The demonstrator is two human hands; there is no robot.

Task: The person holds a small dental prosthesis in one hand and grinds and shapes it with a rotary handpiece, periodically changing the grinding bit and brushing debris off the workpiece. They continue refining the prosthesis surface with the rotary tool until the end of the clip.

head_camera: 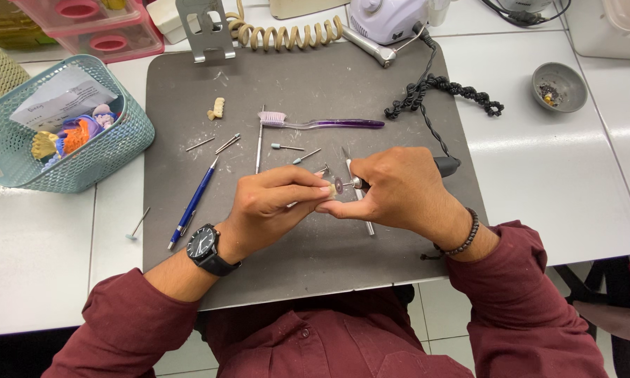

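Note:
Over the dark grey mat (315, 245), my left hand (269, 206) pinches a small pale piece (327, 190) between thumb and fingertips. My right hand (392, 189) is closed around a rotary handpiece (444, 166) whose small disc tip (338, 185) touches that piece. The handpiece's black coiled cord (434, 87) runs back to a white motor unit (388, 17). A black watch sits on my left wrist and a bead bracelet on my right.
On the mat lie a purple toothbrush (322, 123), a blue pen (192, 204), several small burs (287, 147) and a pale tooth model piece (217, 108). A teal basket (112, 150) stands at left, a grey bowl (558, 87) at right.

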